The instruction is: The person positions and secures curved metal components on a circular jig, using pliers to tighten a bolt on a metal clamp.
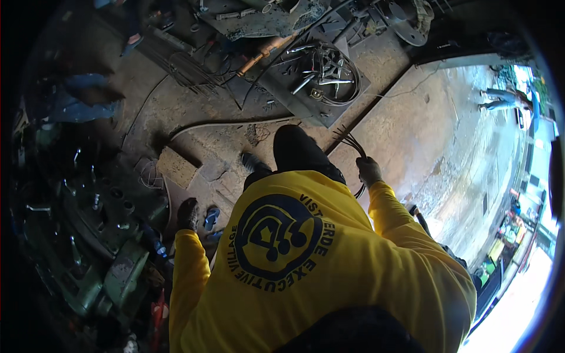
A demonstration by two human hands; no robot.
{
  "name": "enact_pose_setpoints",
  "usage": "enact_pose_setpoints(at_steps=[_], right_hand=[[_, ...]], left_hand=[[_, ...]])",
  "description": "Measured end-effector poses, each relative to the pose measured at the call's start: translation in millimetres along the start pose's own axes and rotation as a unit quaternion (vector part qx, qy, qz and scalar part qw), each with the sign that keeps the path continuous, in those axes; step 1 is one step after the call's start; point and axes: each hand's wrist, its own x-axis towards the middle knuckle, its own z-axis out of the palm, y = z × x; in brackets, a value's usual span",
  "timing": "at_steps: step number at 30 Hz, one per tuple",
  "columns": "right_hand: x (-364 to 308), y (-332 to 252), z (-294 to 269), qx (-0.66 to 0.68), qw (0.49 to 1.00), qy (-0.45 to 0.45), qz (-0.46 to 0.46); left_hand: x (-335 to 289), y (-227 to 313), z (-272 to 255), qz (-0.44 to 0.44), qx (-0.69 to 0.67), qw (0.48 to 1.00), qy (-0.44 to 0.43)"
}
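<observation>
In R hand (369, 172) we have fingers closed around thin, dark, wire-like rods (359, 149), mid-bundle prob. for balance; at L hand (188, 215) we can't tell fingers' opening/hold.

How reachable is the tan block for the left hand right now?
Probably yes: the tan block is just ahead of the left hand, with nothing visible between them. How far down it sits is hard to judge from this view.

Coiled cable (358, 85), tan block (176, 168), likely green machinery (126, 270)
</observation>
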Motion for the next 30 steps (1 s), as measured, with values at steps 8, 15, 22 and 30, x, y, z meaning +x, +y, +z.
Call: enact_pose_setpoints(at_steps=[8, 15, 22, 30], right_hand=[[-34.4, -34.1, 22.1, 0.089, 0.987, 0.032, -0.13], [-55.5, -135.9, 14.7, 0.285, 0.948, 0.006, -0.143], [28.3, -174.1, 42.7, 0.477, 0.838, -0.12, -0.236], [146.5, -189.9, 88.4, 0.589, 0.764, -0.067, -0.253]], left_hand=[[-52.2, 192.7, -7.0, -0.092, 0.088, 0.961, -0.247], [63.1, 164.1, -6.0, 0.176, 0.32, 0.9, -0.237], [143.0, 198.4, -28.7, 0.121, 0.236, 0.931, -0.249], [126.1, 216.1, -18.1, 0.379, 0.383, 0.811, -0.227]])
